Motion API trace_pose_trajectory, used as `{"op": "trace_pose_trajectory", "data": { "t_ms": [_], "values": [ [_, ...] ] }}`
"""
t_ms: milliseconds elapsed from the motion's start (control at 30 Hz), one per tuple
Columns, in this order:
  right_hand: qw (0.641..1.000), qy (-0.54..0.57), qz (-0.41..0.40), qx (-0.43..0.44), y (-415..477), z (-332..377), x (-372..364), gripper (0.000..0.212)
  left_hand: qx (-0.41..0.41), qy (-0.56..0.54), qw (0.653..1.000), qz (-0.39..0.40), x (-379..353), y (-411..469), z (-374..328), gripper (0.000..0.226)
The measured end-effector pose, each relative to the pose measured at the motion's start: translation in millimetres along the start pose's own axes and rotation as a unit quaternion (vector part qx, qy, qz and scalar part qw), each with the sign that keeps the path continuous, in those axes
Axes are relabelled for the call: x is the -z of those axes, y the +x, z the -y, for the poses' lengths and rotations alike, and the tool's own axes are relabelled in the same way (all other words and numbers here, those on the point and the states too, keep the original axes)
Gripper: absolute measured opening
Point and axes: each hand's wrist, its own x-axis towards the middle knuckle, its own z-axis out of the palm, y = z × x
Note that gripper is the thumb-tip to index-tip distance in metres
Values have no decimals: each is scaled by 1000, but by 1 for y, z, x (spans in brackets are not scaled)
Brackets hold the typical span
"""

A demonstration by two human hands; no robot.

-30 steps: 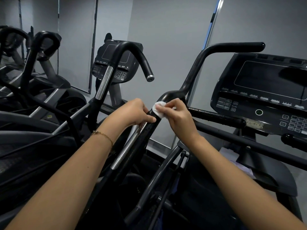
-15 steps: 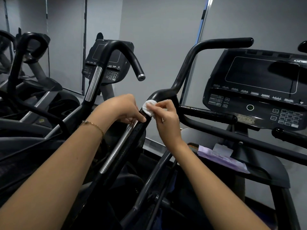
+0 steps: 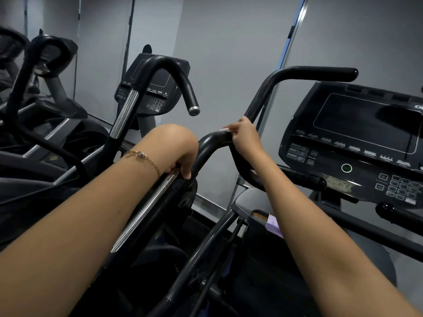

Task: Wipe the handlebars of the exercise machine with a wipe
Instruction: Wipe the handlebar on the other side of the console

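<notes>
In the head view, we see 2 bare arms reaching to the black handlebar (image 3: 210, 143) of the exercise machine. Our left hand (image 3: 180, 152) grips the bar below its bend, with the fingers curled around it, just above the chrome strip (image 3: 146, 209). A thin bracelet (image 3: 146, 157) is on this wrist. Our right hand (image 3: 246, 138) is at the top of the bend, with its fingers closed on the wipe (image 3: 225, 129) and pressing it on the bar. Only a small white edge of the wipe shows at the fingertips. The console (image 3: 357, 138) stands to the right of both hands.
</notes>
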Motion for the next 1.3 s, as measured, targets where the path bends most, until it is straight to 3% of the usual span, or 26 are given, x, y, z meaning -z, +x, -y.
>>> {"op": "trace_pose_trajectory", "data": {
  "t_ms": [133, 300, 367, 533, 600, 700, 767, 900, 1067, 1167, 1300],
  "values": [
    [988, 18, 33, 147, -16, 6, 11, 30, 3, -22, 1000, 12, 2, 10, 5, 33],
    [996, -15, 46, 70, 1, -12, 13, 30, -17, -73, 997, 2, -3, 12, 18, 34],
    [996, -33, 25, 81, -4, -10, 8, 29, -10, -67, 998, 18, -2, 12, 17, 34],
    [969, -20, -27, 247, -33, 11, 9, 24, 24, -48, 997, 52, 9, 12, 7, 33],
    [962, -9, -21, 274, -42, 15, 10, 23, 26, -50, 997, 55, 10, 13, 7, 33],
    [977, 56, -3, 206, -48, 21, 13, 21, 22, -96, 994, 54, 6, 12, 11, 22],
    [983, 78, -39, 164, -60, 30, 7, 20, -3, -115, 993, 13, 0, 14, 15, 20],
    [974, 105, -92, 176, -110, 50, -18, 18, -30, -190, 981, -31, -15, 7, 29, 28],
    [980, 145, -127, 50, -121, 69, -17, 21, -75, -243, 959, -123, -51, -19, 56, 30],
    [987, 101, -111, 57, -147, 81, -23, 22, -85, -254, 959, -94, -72, -27, 73, 28],
    [991, 89, -97, 0, -157, 90, -20, 23, -73, -281, 957, -24, -91, -37, 88, 24]
  ]
}}
